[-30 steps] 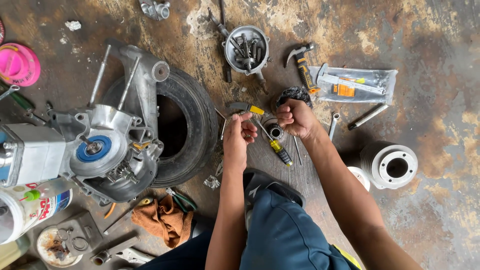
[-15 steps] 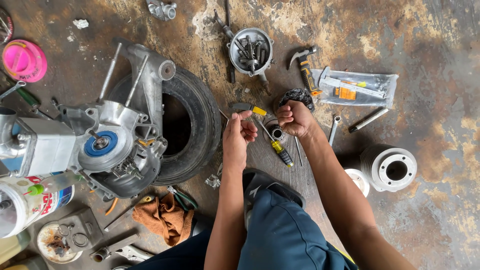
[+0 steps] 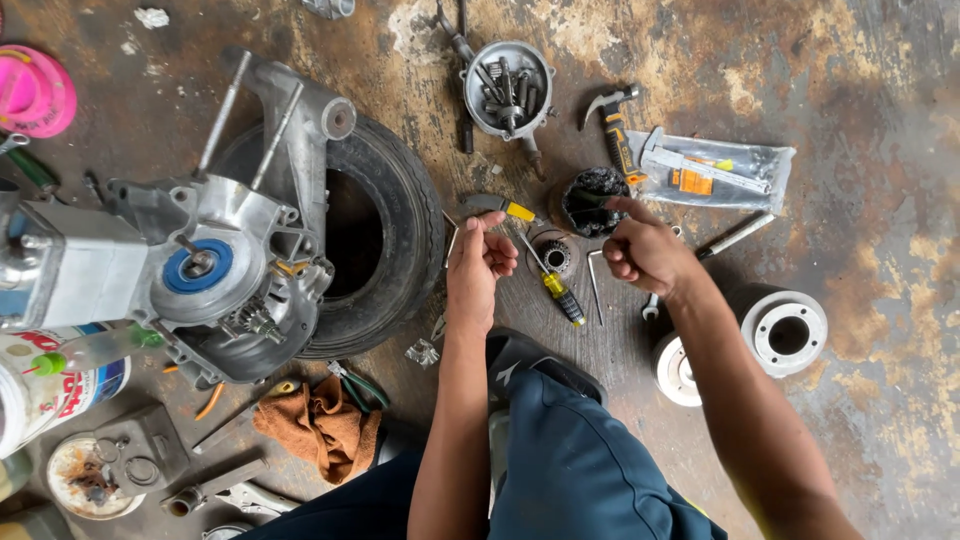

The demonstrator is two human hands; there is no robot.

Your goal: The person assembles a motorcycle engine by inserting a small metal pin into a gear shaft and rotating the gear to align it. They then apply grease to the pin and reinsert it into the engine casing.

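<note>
My left hand hovers over the floor beside a black tyre, thumb up and fingers curled in; whether anything small sits in them is hidden. My right hand is a hand's width to the right, fingers curled and the index finger stretched toward a black greasy cup. Between the hands lie a small toothed gear, a yellow-and-black screwdriver and a bent hex key. A grey engine casing with a blue-ringed shaft rests on the tyre at the left.
A metal bowl of bolts, a hammer and a clear bag of tools lie beyond the hands. Two round hubs sit at the right. An orange rag, pliers and a white tub lie at the lower left.
My two hands were close together, fingers meeting over the gear. They have drawn apart, the right hand moving rightward with its index finger out toward the greasy cup.
</note>
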